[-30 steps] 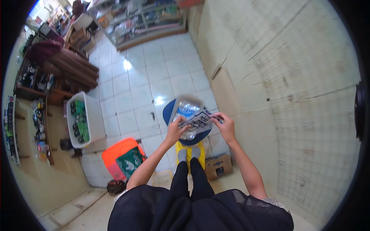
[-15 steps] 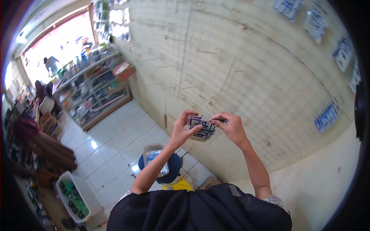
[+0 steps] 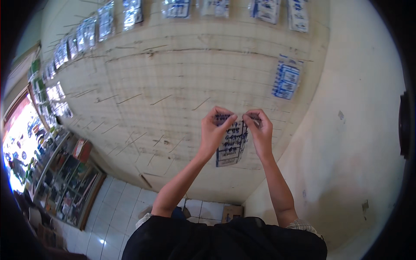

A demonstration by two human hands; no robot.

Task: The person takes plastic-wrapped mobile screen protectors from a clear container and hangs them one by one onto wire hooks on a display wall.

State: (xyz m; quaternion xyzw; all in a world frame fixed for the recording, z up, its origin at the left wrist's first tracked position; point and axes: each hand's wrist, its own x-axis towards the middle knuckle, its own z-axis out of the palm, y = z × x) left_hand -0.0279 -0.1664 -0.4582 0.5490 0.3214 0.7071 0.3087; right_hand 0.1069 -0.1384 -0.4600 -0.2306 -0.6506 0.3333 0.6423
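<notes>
Between my hands hangs a flat plastic packet (image 3: 231, 149), clear with dark blue printing. My left hand (image 3: 213, 130) pinches its upper left edge between thumb and fingers. At the upper right edge, the thumb and fingers of my right hand (image 3: 261, 128) are closed on the same packet. Its lower part dangles free in front of the pale wall rack. Up and to the right of my hands, similar blue-printed packets (image 3: 287, 80) hang from a hook on the wall.
Thin wire hooks (image 3: 161, 99) stick out of the wall grid (image 3: 182, 73) in rows. More blue-printed packets (image 3: 177, 8) hang along the top. A glass display case (image 3: 65, 182) stands at lower left, and a cardboard box (image 3: 232, 212) sits on the tiled floor below. A plain wall (image 3: 346, 143) rises at right.
My view has swung up and right toward the wall. The packet, earlier held flatter and more compact, now hangs lengthwise from both hands.
</notes>
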